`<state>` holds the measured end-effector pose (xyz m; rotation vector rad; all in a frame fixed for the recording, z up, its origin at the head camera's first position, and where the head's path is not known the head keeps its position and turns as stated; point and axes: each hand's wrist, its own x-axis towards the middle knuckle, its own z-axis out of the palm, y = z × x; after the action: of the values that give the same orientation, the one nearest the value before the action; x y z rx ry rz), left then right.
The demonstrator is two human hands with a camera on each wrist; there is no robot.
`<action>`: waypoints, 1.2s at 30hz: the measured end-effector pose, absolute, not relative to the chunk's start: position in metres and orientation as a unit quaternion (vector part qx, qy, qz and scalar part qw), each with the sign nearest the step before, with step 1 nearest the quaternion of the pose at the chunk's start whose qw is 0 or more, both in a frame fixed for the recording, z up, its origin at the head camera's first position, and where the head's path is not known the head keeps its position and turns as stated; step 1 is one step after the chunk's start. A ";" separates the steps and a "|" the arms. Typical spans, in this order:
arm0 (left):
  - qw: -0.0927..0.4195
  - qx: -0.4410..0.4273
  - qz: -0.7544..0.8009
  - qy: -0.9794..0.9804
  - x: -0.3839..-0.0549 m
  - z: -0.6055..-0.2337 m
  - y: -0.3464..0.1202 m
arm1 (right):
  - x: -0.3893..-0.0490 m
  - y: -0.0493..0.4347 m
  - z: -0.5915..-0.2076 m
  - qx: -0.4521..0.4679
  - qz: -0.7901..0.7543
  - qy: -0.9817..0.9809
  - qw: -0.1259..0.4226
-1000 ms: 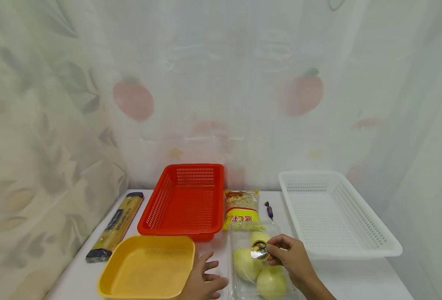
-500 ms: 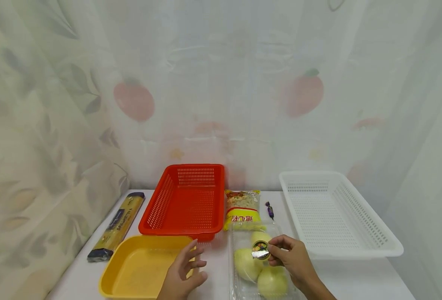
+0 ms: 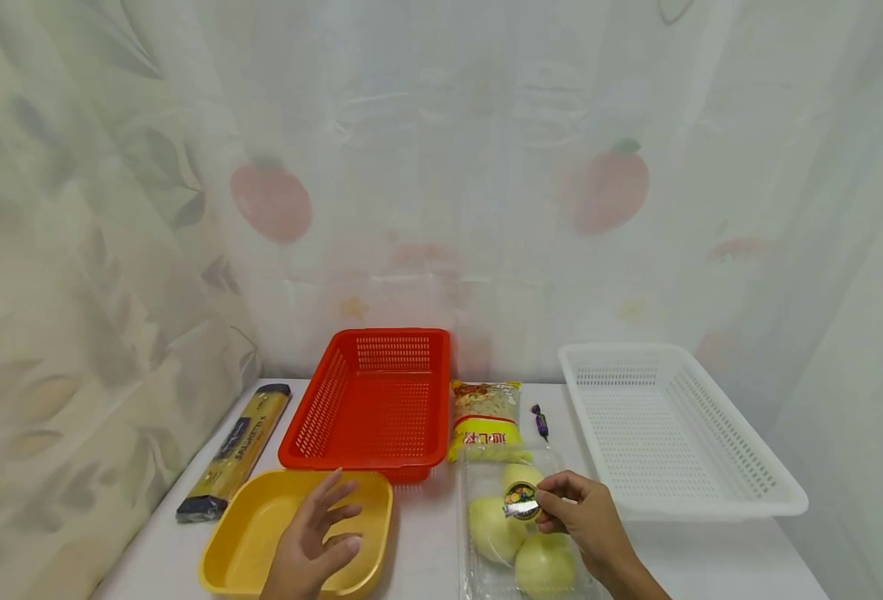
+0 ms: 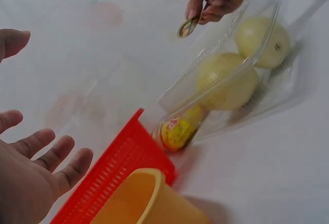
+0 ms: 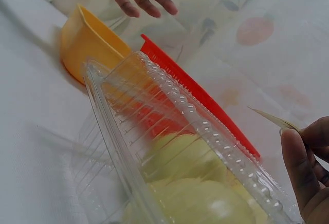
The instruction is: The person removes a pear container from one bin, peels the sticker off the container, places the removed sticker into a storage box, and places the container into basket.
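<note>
My right hand point(image 3: 587, 521) pinches a round sticker point(image 3: 520, 500) with a dark rim and a colourful print, between thumb and fingertips. In the right wrist view the sticker point(image 5: 275, 118) appears nearly edge-on, thin and slightly bent. Below it lies a clear plastic clamshell box point(image 3: 479, 483) with pale yellow-green round fruits point(image 3: 546, 567) inside; the lid looks down over them. My left hand point(image 3: 310, 542) hovers over the yellow basin point(image 3: 224, 558), fingers spread and holding nothing. In the left wrist view its fingers point(image 4: 49, 157) reach toward the red basket point(image 4: 115, 167).
Behind the yellow basin stands a red perforated basket point(image 3: 385, 417). A spaghetti pack point(image 3: 239, 450) lies at far left. A yellow printed food bag point(image 3: 486, 421) and a purple-wrapped candy point(image 3: 541, 423) lie behind the clamshell. A white basket point(image 3: 674, 442) stands right.
My left hand has moved left, from beside the clamshell to over the yellow basin. The right hand stays in place, still pinching the sticker.
</note>
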<state>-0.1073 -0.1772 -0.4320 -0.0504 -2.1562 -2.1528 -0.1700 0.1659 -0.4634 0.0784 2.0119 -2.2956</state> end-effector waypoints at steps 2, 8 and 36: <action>0.052 -0.008 -0.705 -0.708 -0.107 -0.431 -0.182 | -0.170 0.166 -0.464 0.025 -0.750 0.659 0.043; 0.077 -0.028 -0.703 -0.706 -0.106 -0.430 -0.196 | -0.171 0.165 -0.465 0.028 -0.749 0.661 0.039; 0.184 -0.003 -0.587 -0.788 -0.101 -0.445 -0.253 | -0.171 0.164 -0.466 0.045 -0.747 0.662 0.028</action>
<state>-0.1012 -0.2531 -0.4450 -0.0073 -2.2217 -1.6564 -0.1714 0.1642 -0.4663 0.1400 2.0448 -2.3074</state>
